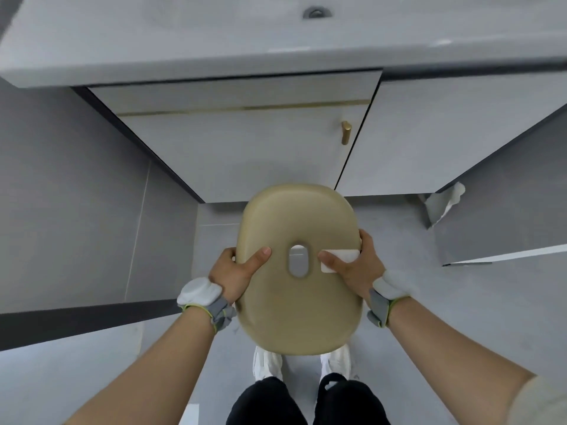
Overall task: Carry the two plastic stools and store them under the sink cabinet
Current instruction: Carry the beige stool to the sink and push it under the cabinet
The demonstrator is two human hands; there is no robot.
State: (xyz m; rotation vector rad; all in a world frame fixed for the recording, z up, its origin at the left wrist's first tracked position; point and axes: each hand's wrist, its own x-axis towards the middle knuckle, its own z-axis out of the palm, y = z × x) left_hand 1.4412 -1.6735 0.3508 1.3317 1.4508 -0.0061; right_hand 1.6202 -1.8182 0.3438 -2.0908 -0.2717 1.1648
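Two hands grip one tan stool (297, 299), held seat-up above the floor (399, 234), in front of the person's white shoes (267, 363). Left hand (236, 274) clamps the seat's 9 o'clock edge, thumb lying on top. Right hand (356, 268) clamps the 3 o'clock edge, thumb over a white label (343, 259) beside the oval slot (298, 261). Stool legs hidden under the seat. Sink (214, 41) and cabinet (245, 148) at 12 o'clock, door shut, brass handle (346, 132) at 1 o'clock. Grey straps on both wrists. Crumpled paper (445, 204) at 2 o'clock.
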